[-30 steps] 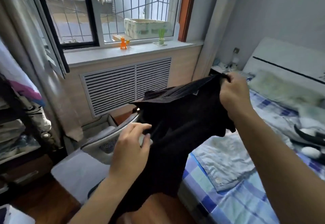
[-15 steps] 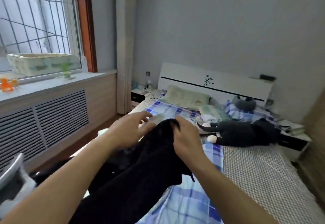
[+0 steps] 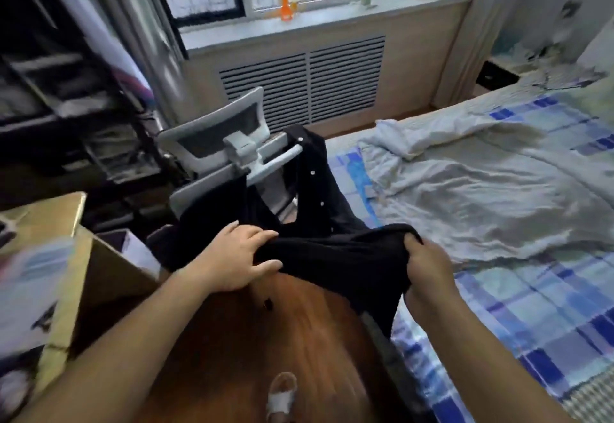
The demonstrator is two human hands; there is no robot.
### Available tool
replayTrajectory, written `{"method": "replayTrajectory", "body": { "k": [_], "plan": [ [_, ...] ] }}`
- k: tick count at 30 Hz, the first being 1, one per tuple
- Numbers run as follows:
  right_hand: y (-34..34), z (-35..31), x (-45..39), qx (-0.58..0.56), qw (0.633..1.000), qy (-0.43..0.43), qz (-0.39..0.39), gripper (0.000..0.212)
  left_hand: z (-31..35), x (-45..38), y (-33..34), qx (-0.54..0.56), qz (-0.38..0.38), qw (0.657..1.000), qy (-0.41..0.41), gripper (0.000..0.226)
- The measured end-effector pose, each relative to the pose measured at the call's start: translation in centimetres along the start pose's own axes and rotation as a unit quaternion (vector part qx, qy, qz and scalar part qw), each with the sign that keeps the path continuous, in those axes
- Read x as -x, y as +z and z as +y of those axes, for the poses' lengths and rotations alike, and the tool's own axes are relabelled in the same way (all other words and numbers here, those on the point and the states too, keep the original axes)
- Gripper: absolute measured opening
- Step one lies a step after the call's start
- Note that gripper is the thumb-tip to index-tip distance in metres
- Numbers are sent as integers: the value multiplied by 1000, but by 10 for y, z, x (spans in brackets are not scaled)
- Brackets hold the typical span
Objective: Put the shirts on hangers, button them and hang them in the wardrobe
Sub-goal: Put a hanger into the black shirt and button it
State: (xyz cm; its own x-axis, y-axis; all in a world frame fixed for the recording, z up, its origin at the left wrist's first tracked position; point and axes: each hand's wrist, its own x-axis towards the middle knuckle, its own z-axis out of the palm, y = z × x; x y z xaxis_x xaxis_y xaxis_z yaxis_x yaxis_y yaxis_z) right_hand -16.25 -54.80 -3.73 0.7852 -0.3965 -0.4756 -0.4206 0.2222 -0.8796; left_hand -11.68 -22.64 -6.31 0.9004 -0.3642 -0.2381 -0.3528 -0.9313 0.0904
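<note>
Change: the view has swung down from the headboard and wall to the floor, the chair and the window; the hands, close together half a second ago, now stand apart with the cloth stretched between them.
Bed (image 3: 498,190): on the right, with a blue checked sheet and a rumpled pale quilt.
Floor (image 3: 265,339): brown wood, below the hands.
Cardboard box (image 3: 76,276): on the left, flaps open.
Chair (image 3: 232,143): white and grey, between box and bed, facing the window.
Black shirt (image 3: 332,256): held in the air over the floor, its far part with white buttons draped on the chair.
Left hand (image 3: 239,259): thumb under and fingers over the shirt's left edge, gripping it.
Right hand (image 3: 428,266): fist clamped on a bunch of the shirt's right edge.
Sandalled foot (image 3: 282,396): on the floor at the bottom.
Orange figure (image 3: 285,8): on the windowsill.
</note>
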Motion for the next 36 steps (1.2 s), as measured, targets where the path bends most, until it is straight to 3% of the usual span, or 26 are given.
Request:
{"method": "replayTrajectory", "body": {
  "k": [6, 8, 12, 14, 15, 17, 19, 22, 24, 26, 29, 32, 36],
  "plan": [
    [88, -36, 24, -44, 997, -45, -43, 18, -101, 26, 12, -136, 46, 987, -68, 79],
    [115, -51, 35, -68, 995, -57, -43, 18, -119, 11, 12, -161, 102, 981, -34, 71],
    [157, -90, 58, -95, 987, -127, -32, 21, -126, -19, -1, -147, 190, 960, 146, 29],
    [167, -105, 66, -99, 982, -160, -19, 23, -138, -12, -15, -111, 188, 964, 153, 20],
    [168, -108, 65, -102, 980, -170, -13, 24, -148, -5, -19, -94, 178, 972, 118, 20],
    [171, -105, 59, -101, 980, -171, -1, 20, -171, 17, -21, -78, 133, 988, 10, 26],
    [178, -89, 49, -75, 987, -142, 16, 19, -184, 36, -16, -24, 10, 998, -54, 28],
    [184, -53, 31, -52, 996, -58, 43, 19, -174, 49, -12, 73, -232, 970, -9, 28],
    [174, -46, 21, -88, 993, -10, 79, 22, -160, 46, -14, 63, -282, 956, 42, 41],
    [149, -58, 11, -167, 976, -11, 137, 28, -148, 34, -25, 90, -245, 963, 68, 42],
    [82, -103, -5, -262, 927, -103, 249, 19, -132, 6, -50, 151, -185, 967, 86, 31],
    [21, -141, 4, -311, 879, -191, 305, 26, -100, -29, -73, 162, -107, 975, 110, 32],
    [-13, -149, 32, -155, 888, -295, 317, 15, -25, -80, -99, 171, 5, 969, 181, 44]
  ]
}}
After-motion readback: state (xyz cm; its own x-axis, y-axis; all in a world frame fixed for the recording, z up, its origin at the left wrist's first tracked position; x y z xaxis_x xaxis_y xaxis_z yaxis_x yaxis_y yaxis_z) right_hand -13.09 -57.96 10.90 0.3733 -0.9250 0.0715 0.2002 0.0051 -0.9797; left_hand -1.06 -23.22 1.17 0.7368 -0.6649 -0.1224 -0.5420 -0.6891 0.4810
